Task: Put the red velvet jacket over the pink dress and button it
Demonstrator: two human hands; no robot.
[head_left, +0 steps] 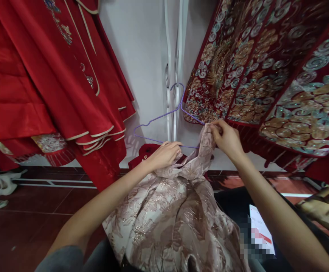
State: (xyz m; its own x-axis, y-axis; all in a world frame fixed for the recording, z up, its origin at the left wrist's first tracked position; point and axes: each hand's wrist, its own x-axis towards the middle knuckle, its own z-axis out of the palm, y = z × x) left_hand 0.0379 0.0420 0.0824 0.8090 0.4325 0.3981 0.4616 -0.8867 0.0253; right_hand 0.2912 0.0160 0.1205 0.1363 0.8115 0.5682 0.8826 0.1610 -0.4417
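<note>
A pale pink brocade dress (176, 207) with a shiny floral pattern spreads over my lap. My right hand (224, 136) pinches one upper edge of it against the right shoulder of a purple wire hanger (164, 112). That end of the hanger runs into the fabric. Lower and to the left, my left hand (168, 155) is closed on the dress's upper edge, close to the hanger's bottom bar; its fingertips are partly hidden. The hanger's left end sticks out bare, and its hook points up in front of the white wall.
Red garments with cream piping (76, 75) hang at the left, and dark red embroidered garments (255, 75) at the right. A lit phone (261, 230) lies by my right forearm. White shoes (7, 185) and a white metal rack (59, 184) are at the lower left.
</note>
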